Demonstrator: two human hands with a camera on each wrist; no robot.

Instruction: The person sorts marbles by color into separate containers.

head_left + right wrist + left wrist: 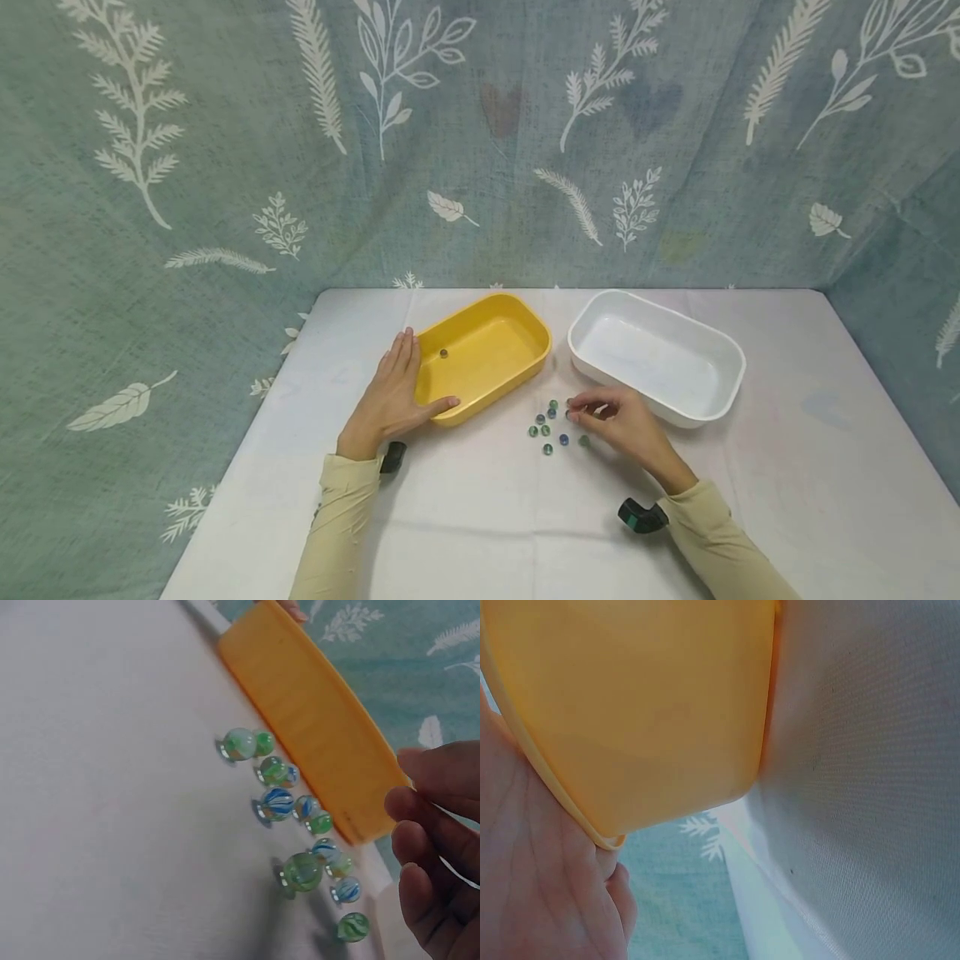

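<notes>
My left hand (393,396) rests against the left end of a yellow tray (480,392), fingers straight along its rim and thumb over the near corner. In the left wrist view, the palm (540,855) lies at the tray's rim. One marble (444,353) sits inside this tray. My right hand (618,421) hovers over a loose group of glass marbles, fingers bent and fingertips close to two of them. The right wrist view shows green-swirled (302,871) and blue-striped (277,804) marbles on the white cloth. No marble shows between its fingertips.
A white tray (731,396) stands behind and right of my right hand, with no marbles visible in it. The table is covered by a white cloth (480,533). A green leaf-patterned curtain (480,208) hangs behind and at both sides.
</notes>
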